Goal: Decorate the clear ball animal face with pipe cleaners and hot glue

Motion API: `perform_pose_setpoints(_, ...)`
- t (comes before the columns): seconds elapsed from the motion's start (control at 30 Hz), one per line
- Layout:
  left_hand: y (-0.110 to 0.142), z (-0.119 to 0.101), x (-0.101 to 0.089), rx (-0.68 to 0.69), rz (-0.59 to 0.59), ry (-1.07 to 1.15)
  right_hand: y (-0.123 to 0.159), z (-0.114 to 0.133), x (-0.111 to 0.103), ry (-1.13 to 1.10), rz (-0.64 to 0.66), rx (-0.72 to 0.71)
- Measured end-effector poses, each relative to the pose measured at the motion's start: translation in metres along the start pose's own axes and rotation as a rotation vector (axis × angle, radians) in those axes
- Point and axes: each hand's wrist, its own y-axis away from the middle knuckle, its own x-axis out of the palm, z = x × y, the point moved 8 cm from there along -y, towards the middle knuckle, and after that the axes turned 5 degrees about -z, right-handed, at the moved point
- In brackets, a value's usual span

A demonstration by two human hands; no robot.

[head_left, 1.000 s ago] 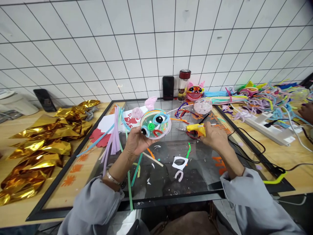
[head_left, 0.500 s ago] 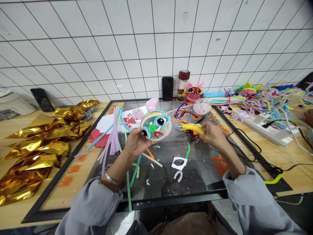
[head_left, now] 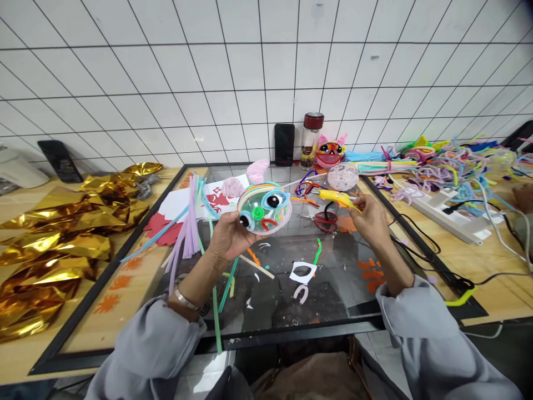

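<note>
My left hand (head_left: 227, 238) grips a clear round shell (head_left: 263, 209) decorated with pipe-cleaner eyes, a green nose, a red mouth and pink ears, held above the glass board (head_left: 333, 303). My right hand (head_left: 368, 218) is closed on a yellow glue gun (head_left: 338, 198), lifted off the board with its nozzle pointing left toward the shell. Red-handled scissors (head_left: 323, 220) lie on the glass just under the gun.
Gold foil sheets (head_left: 62, 244) cover the left of the wooden table. Loose pipe cleaners (head_left: 189, 230), red paper and white scraps lie on the board. A jar (head_left: 311, 140), phone (head_left: 283, 144), pink mask (head_left: 330, 154), clear ball (head_left: 343, 178), power strip (head_left: 447, 214) and pipe-cleaner pile (head_left: 449, 164) sit behind and right.
My right hand has lifted the glue gun off the glass and raised it, uncovering the scissors below. The left hand has kept the shell in about the same place.
</note>
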Motion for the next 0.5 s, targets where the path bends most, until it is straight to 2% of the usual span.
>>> perform_pose_setpoints(0.27, 0.0, 0.001, 0.0, -0.001, -0.006, 0.015, 0.003, -0.006, 0.013, 0.159, 0.004, -0.044)
perform_pose_setpoints(0.5, 0.0, 0.003, -0.001, -0.018, 0.001, 0.009, 0.009, 0.002, 0.033, 0.24, 0.055, -0.102)
